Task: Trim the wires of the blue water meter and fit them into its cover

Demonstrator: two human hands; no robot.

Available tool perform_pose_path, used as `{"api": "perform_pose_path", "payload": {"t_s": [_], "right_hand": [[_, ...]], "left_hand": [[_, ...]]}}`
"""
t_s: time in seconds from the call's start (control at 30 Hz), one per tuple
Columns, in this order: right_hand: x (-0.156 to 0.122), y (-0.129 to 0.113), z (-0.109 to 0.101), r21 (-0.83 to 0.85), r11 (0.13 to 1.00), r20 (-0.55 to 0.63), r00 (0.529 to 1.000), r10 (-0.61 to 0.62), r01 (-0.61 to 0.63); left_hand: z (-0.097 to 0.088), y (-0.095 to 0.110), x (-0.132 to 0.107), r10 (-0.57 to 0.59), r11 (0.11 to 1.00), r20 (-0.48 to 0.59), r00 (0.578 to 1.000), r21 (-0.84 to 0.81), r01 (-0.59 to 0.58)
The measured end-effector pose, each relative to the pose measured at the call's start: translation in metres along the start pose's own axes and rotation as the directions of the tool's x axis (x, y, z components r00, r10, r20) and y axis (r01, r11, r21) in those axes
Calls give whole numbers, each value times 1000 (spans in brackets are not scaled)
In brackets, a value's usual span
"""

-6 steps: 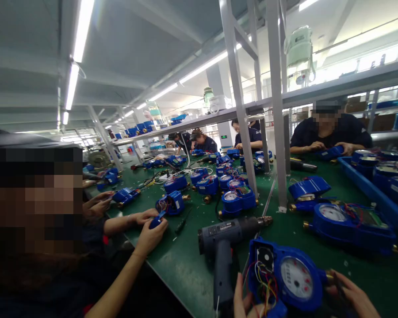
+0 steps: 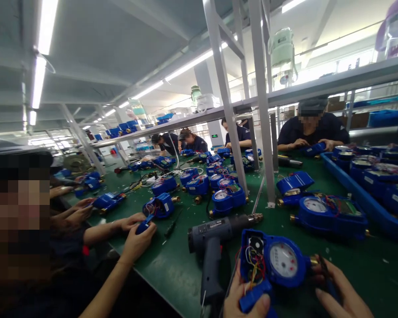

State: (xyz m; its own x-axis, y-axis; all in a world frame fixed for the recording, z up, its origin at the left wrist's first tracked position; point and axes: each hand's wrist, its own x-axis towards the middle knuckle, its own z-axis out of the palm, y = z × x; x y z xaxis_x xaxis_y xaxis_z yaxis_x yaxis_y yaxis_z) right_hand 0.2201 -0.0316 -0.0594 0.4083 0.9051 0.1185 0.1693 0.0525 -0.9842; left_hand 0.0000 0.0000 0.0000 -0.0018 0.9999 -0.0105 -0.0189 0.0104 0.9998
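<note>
At the lower right, a blue water meter point(image 2: 287, 263) is tilted up above the green table, its round white dial point(image 2: 283, 261) facing me. My left hand point(image 2: 235, 293) is closed around its blue housing, beside an open compartment point(image 2: 255, 260) with red, yellow and white wires. The thumb presses on a blue flap or cover point(image 2: 255, 297) at the near end. On the other side, my right hand point(image 2: 345, 291) is closed on a slim dark tool point(image 2: 328, 278), its kind unclear, near the brass fitting point(image 2: 313, 260). A dark heat gun point(image 2: 212, 236) lies left of the meter.
More meters point(image 2: 331, 216) lie beyond my hands, and a blue tray point(image 2: 351, 187) of them stands at right. Metal shelf posts point(image 2: 262, 132) rise from the table point(image 2: 172, 269). At left a co-worker's hands point(image 2: 139, 234) hold a blue part near a black screwdriver point(image 2: 170, 227).
The view has swung to the right, so the scene sits further left. More of both my hands and the meter's blue flap now shows at the bottom.
</note>
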Motion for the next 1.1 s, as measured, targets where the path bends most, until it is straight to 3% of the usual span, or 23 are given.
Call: {"api": "perform_pose_path", "payload": {"t_s": [0.07, 0.2, 0.37, 0.5, 0.7, 0.9, 1.1], "right_hand": [[6, -9, -8, 1, 1000, 51, 999, -2, 2], [12, -27, -29, -95, 989, -8, 994, -113, 112], [5, -48, -44, -181, 950, 55, 967, -249, 255], [-9, -67, -42, -276, 845, 237, 884, -402, 458], [-24, -82, -38, -423, 635, 461, 757, -464, 647], [-26, -84, -37, -493, 571, 493, 752, -438, 656], [-26, -85, -38, -500, 516, 526, 717, -457, 696]], "left_hand": [[8, 13, 3, -11, 998, 47, 999, -67, 15], [28, 33, -1, -219, 888, 209, 953, -362, 284], [35, 30, -6, -389, 808, 50, 920, -460, 367], [28, 29, -9, -427, 790, 85, 900, -449, 417], [25, 20, -12, -475, 737, 304, 826, -375, 562], [27, 6, -6, -453, 702, 459, 764, -345, 623], [27, 1, -1, -416, 672, 549, 725, -351, 652]]}}
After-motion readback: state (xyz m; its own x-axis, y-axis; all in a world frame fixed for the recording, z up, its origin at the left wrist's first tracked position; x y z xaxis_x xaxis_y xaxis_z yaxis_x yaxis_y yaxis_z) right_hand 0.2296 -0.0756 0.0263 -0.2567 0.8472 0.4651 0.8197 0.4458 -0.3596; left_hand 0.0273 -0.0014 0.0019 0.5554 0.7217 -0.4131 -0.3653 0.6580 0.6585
